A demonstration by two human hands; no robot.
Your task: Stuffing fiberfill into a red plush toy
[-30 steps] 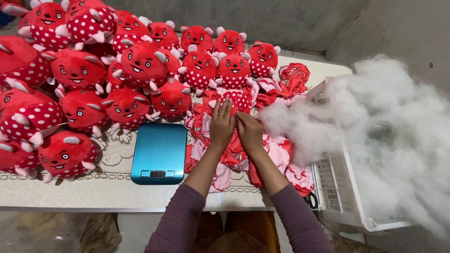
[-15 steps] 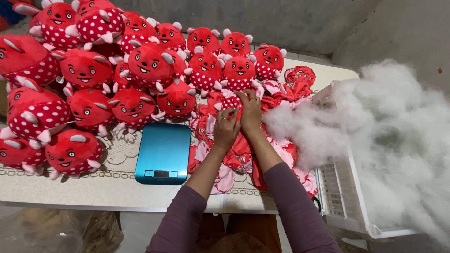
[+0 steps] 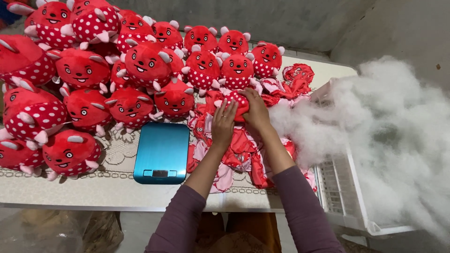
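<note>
A red plush toy with white polka dots (image 3: 238, 104) lies on the far part of a heap of flat, unstuffed red and pink fabric toy skins (image 3: 239, 150), near the middle of the table. Both hands close around it. The left hand (image 3: 223, 122) lies on its near left side with fingers spread and pressed flat to the fabric; the right hand (image 3: 255, 110) cups its right side, fingers curled over the top. The two hands sit just beside each other, the toy between them, and both forearms wear mauve long sleeves (image 3: 300, 211).

Left of the heap, a teal rectangular kitchen scale (image 3: 161, 151) rests on the pale table with a lace-patterned cover (image 3: 117, 187), close to the near edge. Farther left and along the far side, a crowd of stuffed round red plush toys with smiling faces and white horns (image 3: 140, 65) is piled closely together, some plain red, some dotted.

To the right, a big cloud of white fluffy stuffing fibre (image 3: 393, 136) spills over a white plastic crate (image 3: 342, 197) standing beside the table, its near edge touching the fabric heap.
</note>
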